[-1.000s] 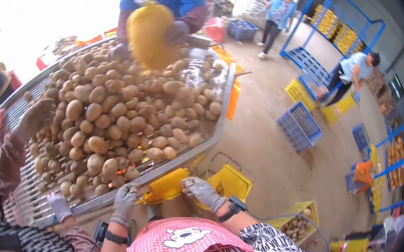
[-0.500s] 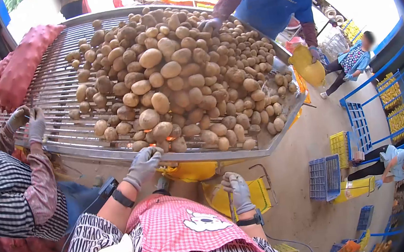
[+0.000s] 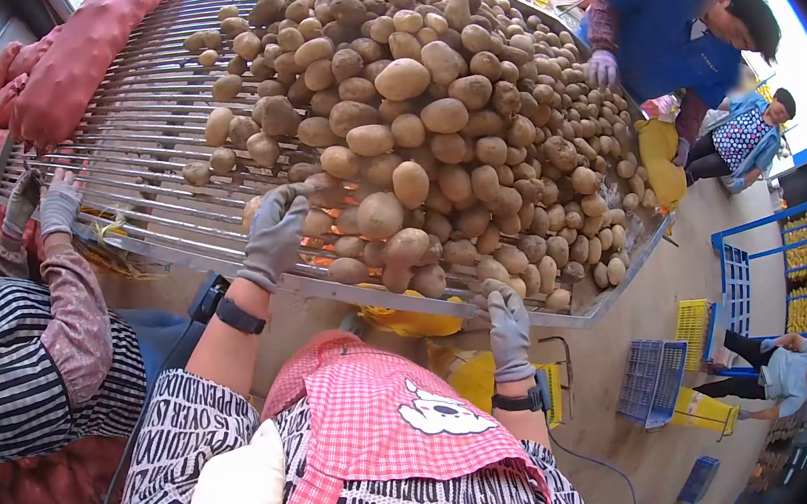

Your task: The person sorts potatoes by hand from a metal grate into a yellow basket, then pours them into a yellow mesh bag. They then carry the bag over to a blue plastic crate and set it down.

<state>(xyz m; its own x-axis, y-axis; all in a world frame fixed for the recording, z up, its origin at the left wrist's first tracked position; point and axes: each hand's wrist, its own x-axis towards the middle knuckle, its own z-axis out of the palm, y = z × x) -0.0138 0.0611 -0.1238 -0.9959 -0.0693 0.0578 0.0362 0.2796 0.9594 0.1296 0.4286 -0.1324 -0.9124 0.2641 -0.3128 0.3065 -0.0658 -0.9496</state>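
A large heap of potatoes [image 3: 412,184] covers much of the slatted metal table [image 3: 157,131]. Over the table's near edge, my left hand [image 3: 276,235], in a grey glove, is beside the lower left potatoes; its fingers are curled and what they hold, if anything, is hidden. My right hand [image 3: 507,325], also gloved, is at the near rim, close to the lower potatoes, with its fingers bent. Whether it holds anything I cannot make out. Below the rim hangs a yellow bag [image 3: 412,319].
A co-worker in stripes [image 3: 25,369] has both gloved hands at the table's left end. Another in blue [image 3: 663,29] stands across the heap near a yellow sack [image 3: 660,160]. Red net sacks [image 3: 79,70] lie at left; blue crates [image 3: 653,382] stand at right.
The view has shifted, bringing the heap nearer. My left hand has moved up over the rim to the potatoes, and my right hand has risen to the rim. The co-worker in blue has drawn a hand back.
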